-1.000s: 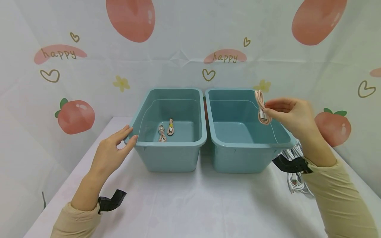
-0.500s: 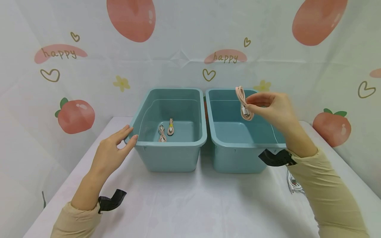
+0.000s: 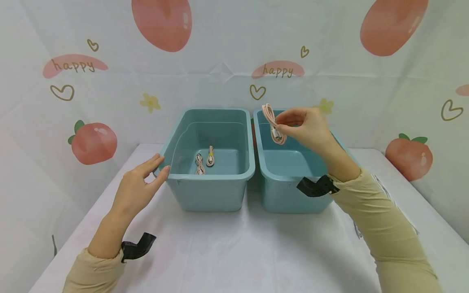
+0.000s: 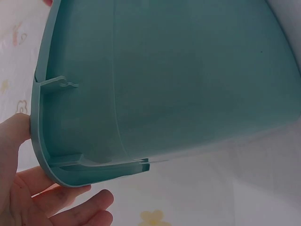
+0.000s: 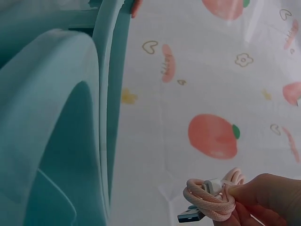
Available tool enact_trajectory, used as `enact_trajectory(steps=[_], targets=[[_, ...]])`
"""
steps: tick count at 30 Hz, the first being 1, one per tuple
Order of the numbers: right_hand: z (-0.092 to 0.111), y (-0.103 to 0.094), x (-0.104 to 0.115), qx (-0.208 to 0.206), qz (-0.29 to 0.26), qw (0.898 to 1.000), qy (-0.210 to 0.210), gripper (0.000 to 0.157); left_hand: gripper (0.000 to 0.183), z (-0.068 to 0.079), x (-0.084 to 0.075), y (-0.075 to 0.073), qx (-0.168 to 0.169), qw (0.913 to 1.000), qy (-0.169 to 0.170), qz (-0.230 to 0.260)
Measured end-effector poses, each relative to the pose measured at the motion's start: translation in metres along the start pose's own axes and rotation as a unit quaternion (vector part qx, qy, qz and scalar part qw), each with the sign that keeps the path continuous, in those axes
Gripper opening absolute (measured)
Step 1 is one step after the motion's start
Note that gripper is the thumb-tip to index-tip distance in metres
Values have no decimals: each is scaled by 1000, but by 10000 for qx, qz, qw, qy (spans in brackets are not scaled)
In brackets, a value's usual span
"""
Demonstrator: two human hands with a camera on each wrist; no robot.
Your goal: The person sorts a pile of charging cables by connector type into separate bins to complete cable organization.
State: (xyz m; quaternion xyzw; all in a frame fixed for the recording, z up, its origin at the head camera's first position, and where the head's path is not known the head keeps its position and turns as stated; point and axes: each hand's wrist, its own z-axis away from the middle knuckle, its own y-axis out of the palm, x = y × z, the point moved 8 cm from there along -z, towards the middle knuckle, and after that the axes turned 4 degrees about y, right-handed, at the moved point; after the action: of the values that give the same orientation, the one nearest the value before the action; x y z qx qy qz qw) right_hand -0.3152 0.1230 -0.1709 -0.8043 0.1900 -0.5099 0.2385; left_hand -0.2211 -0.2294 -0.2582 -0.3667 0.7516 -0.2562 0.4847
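My right hand (image 3: 305,128) pinches a coiled pale pink USB cable (image 3: 272,124) between thumb and fingertips, raised over the left part of the right teal bin (image 3: 293,179). In the right wrist view the cable (image 5: 211,200) shows its metal USB plug (image 5: 190,215) poking out of the loops. My left hand (image 3: 137,189) touches the front left corner of the left teal bin (image 3: 209,191), its thumb and fingers spread on either side of the rim (image 4: 35,117). Inside that bin lie two bundled pink cables, one with a yellow tie (image 3: 210,156) and another twisted one (image 3: 199,164).
Both bins stand side by side on a table with a white cloth (image 3: 227,252). White cables (image 3: 357,230) lie right of the bins, mostly hidden behind my right sleeve (image 3: 381,228). A printed fabric backdrop (image 3: 220,49) hangs behind.
My right hand has carried the coiled pink cable leftward and slightly up, from the right side of the right bin to its left part. The left hand has stayed put.
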Motion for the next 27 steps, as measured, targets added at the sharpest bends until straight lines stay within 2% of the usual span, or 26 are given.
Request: enact_trajectory(steps=[27], targets=[[-45, 70, 29, 602, -408, 9970, 282, 21, 52, 0, 0, 0, -4, 10000, 18, -34]])
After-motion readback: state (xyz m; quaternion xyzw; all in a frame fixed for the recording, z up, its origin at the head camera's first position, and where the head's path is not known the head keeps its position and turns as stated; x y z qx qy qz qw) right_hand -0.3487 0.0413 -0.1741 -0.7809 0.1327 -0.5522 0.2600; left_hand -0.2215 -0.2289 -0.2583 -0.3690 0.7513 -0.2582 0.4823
